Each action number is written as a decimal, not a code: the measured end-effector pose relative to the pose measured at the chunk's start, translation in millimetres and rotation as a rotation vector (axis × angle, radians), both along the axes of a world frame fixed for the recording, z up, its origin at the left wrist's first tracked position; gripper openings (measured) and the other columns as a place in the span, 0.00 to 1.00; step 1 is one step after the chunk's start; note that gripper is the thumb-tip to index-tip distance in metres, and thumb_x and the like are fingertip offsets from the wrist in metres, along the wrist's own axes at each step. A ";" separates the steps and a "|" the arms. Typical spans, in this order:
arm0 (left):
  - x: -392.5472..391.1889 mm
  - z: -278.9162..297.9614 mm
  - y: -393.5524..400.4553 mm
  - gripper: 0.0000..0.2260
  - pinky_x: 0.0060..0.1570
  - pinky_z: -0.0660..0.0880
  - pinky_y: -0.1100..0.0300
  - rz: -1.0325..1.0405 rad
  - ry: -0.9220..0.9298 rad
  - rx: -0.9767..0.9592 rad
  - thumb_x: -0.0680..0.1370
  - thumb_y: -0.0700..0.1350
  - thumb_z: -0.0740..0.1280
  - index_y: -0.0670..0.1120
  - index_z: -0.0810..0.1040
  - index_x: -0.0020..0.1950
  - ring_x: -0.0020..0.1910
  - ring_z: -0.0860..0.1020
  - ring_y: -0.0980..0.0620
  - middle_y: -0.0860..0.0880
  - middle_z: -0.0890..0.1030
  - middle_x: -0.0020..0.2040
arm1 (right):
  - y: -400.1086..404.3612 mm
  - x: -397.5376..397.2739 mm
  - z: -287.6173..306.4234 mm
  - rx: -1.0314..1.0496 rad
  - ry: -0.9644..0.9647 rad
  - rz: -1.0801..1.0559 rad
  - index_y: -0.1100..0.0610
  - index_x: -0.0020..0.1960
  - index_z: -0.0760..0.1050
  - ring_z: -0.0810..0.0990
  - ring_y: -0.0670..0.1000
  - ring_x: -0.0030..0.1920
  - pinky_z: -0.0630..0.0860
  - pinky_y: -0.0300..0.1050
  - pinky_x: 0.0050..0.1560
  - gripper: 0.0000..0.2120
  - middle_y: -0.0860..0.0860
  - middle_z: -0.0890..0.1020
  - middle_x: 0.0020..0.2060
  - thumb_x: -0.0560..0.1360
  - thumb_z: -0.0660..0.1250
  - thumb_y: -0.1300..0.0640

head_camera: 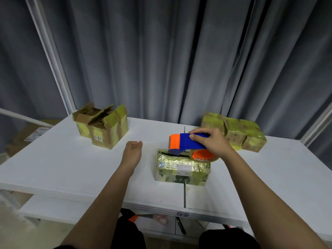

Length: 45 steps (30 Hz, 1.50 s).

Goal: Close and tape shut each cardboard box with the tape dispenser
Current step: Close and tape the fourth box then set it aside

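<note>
Right hand (213, 142) noted gripping the blue handle of the blue-and-orange plastic tape dispenser (188, 143), fingers curled over the top, thumb on the near side; toothed orange blade end pointed left, roll of clear tape (204, 156) hanging beneath at the right. Dispenser held over the far top edge of the small cardboard box wrapped in yellowed tape (181, 168), which stood at the middle of the white worktop (62, 159); contact between dispenser and box not determinable. Dark gap observed along the far top edge of that box, suggesting flaps not fully sealed. Left hand (133, 150) found just left of the box, apart from it, fingers loosely curled, holding nothing. Open-flapped cardboard box with old tape (102, 126) placed at the far left corner, flaps up and untaped. Closed taped cardboard boxes (235, 133) set at the far right against the grey curtain (161, 60). Judged: boxes light, likely to slide on the smooth worktop under the pull of tape, so bracing by the free hand on the top or near side advisable; cardboard stiff yet worn, glossy old tape slippery. Dispenser rigid, best held by the handle, well away from the serrated blade.
</note>
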<state>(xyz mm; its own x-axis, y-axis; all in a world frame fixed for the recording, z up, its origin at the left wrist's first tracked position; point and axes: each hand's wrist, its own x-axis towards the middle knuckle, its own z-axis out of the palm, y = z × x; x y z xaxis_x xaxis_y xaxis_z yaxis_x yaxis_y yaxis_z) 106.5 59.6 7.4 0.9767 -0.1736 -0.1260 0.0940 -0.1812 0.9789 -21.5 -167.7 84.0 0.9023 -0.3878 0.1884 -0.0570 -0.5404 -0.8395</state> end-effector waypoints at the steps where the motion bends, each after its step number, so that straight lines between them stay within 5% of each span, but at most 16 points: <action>1: 3.3 -2.7 1.3 0.09 0.55 0.70 0.53 0.014 0.005 -0.005 0.81 0.49 0.58 0.45 0.69 0.57 0.49 0.71 0.49 0.47 0.72 0.50 | 1.5 5.3 0.2 0.026 0.002 0.004 0.47 0.47 0.83 0.80 0.44 0.45 0.75 0.34 0.39 0.03 0.43 0.83 0.47 0.73 0.72 0.52; 8: 19.4 -19.6 1.9 0.13 0.50 0.70 0.54 0.059 0.047 -0.034 0.80 0.47 0.59 0.40 0.72 0.60 0.45 0.72 0.50 0.47 0.74 0.49 | 0.6 25.9 -13.2 0.067 0.051 0.039 0.48 0.44 0.82 0.81 0.45 0.42 0.77 0.34 0.36 0.03 0.46 0.84 0.42 0.74 0.72 0.56; 13: 19.2 -35.6 -1.9 0.15 0.53 0.73 0.49 0.049 0.058 0.017 0.80 0.47 0.59 0.36 0.72 0.59 0.50 0.76 0.39 0.35 0.74 0.60 | -5.3 28.5 -41.9 0.058 0.074 0.024 0.48 0.46 0.83 0.81 0.46 0.47 0.79 0.40 0.45 0.03 0.46 0.84 0.46 0.74 0.72 0.54; 15: 21.8 -42.2 -2.3 0.15 0.48 0.71 0.53 0.035 0.058 0.011 0.80 0.46 0.59 0.34 0.71 0.57 0.43 0.74 0.45 0.34 0.74 0.55 | -6.6 30.1 -44.1 0.098 0.063 0.013 0.49 0.46 0.82 0.81 0.46 0.47 0.78 0.39 0.44 0.02 0.46 0.84 0.45 0.74 0.71 0.55; 17: 23.7 -47.1 -3.4 0.12 0.43 0.68 0.57 0.020 0.066 -0.016 0.80 0.46 0.60 0.36 0.71 0.52 0.39 0.69 0.52 0.40 0.72 0.44 | -8.0 31.4 -43.9 0.132 0.064 0.011 0.50 0.47 0.82 0.81 0.46 0.47 0.78 0.38 0.43 0.03 0.46 0.84 0.45 0.74 0.71 0.55; 19: 23.4 -50.1 -5.7 0.09 0.46 0.68 0.58 0.015 0.099 -0.055 0.80 0.48 0.61 0.42 0.71 0.51 0.43 0.70 0.51 0.48 0.71 0.45 | -9.0 31.1 -43.5 0.148 0.060 0.009 0.51 0.47 0.83 0.82 0.47 0.47 0.77 0.37 0.42 0.03 0.47 0.84 0.45 0.74 0.71 0.56; 22: 22.0 -53.2 -9.0 0.11 0.44 0.69 0.58 -0.021 0.167 -0.072 0.79 0.51 0.63 0.45 0.69 0.52 0.42 0.70 0.51 0.50 0.70 0.43 | -7.9 29.2 -42.4 0.152 0.055 0.009 0.52 0.48 0.83 0.81 0.46 0.45 0.76 0.33 0.39 0.04 0.47 0.84 0.45 0.74 0.71 0.57; 26: 23.8 -59.9 -11.9 0.17 0.34 0.62 0.61 -0.127 0.266 -0.070 0.78 0.54 0.65 0.48 0.62 0.36 0.32 0.60 0.51 0.49 0.60 0.34 | -6.4 27.4 -42.0 0.163 0.046 -0.004 0.52 0.47 0.83 0.81 0.44 0.44 0.76 0.33 0.39 0.03 0.47 0.84 0.45 0.74 0.71 0.57; 36: 19.0 -68.1 -17.5 0.15 0.34 0.64 0.62 -0.161 0.438 -0.098 0.77 0.55 0.66 0.45 0.68 0.44 0.33 0.61 0.52 0.48 0.61 0.35 | -3.5 26.6 -42.9 0.153 0.035 -0.010 0.52 0.48 0.82 0.81 0.43 0.43 0.76 0.31 0.37 0.04 0.47 0.83 0.44 0.75 0.70 0.57; 42: 20.0 -59.4 -22.1 0.13 0.34 0.66 0.63 -0.075 0.393 -0.212 0.77 0.52 0.67 0.43 0.71 0.51 0.34 0.65 0.53 0.49 0.65 0.38 | -5.2 25.9 -45.9 0.146 0.025 -0.023 0.51 0.48 0.82 0.81 0.46 0.46 0.76 0.33 0.38 0.04 0.48 0.84 0.45 0.74 0.71 0.57; 45: 22.1 -50.8 -19.6 0.10 0.32 0.62 0.62 -0.063 0.362 -0.251 0.78 0.49 0.67 0.45 0.69 0.45 0.32 0.61 0.53 0.49 0.62 0.35 | -6.2 24.2 -47.3 0.154 0.002 -0.037 0.49 0.46 0.83 0.81 0.46 0.46 0.76 0.34 0.39 0.04 0.47 0.84 0.44 0.74 0.71 0.57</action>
